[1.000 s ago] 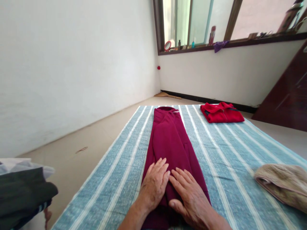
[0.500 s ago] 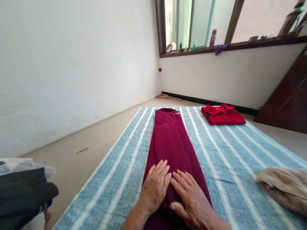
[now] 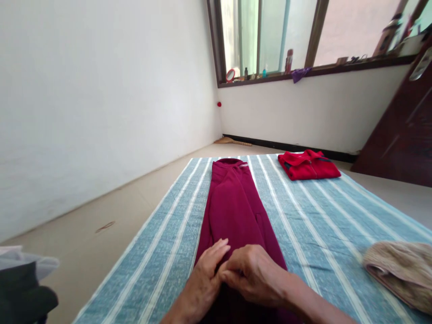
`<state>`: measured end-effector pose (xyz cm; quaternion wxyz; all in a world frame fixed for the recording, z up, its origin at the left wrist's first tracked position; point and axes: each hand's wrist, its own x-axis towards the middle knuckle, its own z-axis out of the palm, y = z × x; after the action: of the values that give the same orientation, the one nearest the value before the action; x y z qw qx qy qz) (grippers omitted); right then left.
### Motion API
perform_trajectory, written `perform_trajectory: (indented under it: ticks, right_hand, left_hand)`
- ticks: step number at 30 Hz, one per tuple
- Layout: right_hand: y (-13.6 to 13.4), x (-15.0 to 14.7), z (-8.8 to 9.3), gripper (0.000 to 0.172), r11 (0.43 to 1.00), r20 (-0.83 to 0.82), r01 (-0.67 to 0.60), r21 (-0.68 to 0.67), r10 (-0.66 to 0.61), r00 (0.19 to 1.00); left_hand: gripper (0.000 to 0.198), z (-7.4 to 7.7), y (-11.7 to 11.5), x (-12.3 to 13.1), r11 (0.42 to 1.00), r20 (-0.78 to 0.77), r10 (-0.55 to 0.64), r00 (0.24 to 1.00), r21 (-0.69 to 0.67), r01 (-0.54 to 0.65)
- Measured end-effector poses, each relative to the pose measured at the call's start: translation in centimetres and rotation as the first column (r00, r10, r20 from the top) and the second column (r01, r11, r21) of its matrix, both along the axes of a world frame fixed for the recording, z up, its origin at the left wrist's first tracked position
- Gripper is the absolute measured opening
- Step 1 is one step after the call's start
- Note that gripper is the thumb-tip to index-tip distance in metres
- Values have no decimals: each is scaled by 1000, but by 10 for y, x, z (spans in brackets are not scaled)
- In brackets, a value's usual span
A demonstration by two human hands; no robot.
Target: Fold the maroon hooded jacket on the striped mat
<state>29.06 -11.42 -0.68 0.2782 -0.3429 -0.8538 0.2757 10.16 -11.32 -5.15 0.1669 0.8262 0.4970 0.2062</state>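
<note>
A maroon garment (image 3: 234, 211) lies in a long narrow strip on the striped bed cover, its round neck opening at the far end and a sleeve-like fold along its top. On its near part rests my left hand (image 3: 204, 279), fingers stretched out and nearly flat. Against the left thumb, my right hand (image 3: 254, 274) is closed, its fingers curled in a pinch. Whatever sits between those fingers, if anything, is hidden. The nearest part of the garment is dark and partly covered by my wrists.
A folded red zip garment (image 3: 308, 165) lies at the far right of the blue-and-white striped cover (image 3: 168, 234). At right is a beige fuzzy cloth (image 3: 400, 272). Dark and white clothes (image 3: 23, 288) stand at lower left. A broom (image 3: 232, 141) lies by the far wall.
My right hand has gone from spread flat on the garment to curled fingers, and has shifted left against the left hand. The view has tilted up and turned slightly right.
</note>
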Motion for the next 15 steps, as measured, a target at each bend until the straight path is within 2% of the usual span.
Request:
perform_trajectory:
  ticks: [2, 4, 6, 9, 11, 15]
  right_hand:
    - [14, 4, -3, 31, 996, -91, -8, -83, 0, 996]
    - [34, 13, -7, 31, 982, -209, 78, -173, -115, 971]
    - [61, 24, -11, 29, 948, -317, 189, -258, -268, 910]
    - [101, 41, -23, 25, 873, -427, 346, -343, -473, 771]
    - [120, 49, -36, 24, 825, -463, 422, -377, -562, 685]
    - [134, 54, -67, 23, 750, -462, 550, -368, -661, 592]
  left_hand:
    - [40, 15, 5, 1, 995, 46, 91, 995, -47, -89]
    - [38, 30, 12, 8, 991, 58, 123, 991, -60, -120]
    - [36, 42, 23, 19, 996, 63, 68, 996, -56, -64]
    - [30, 56, 40, 41, 1000, 86, -12, 996, -23, 14]
    - [23, 63, 50, 58, 998, 84, -62, 995, -27, 65]
    - [17, 71, 62, 85, 945, -8, -294, 956, -153, 289]
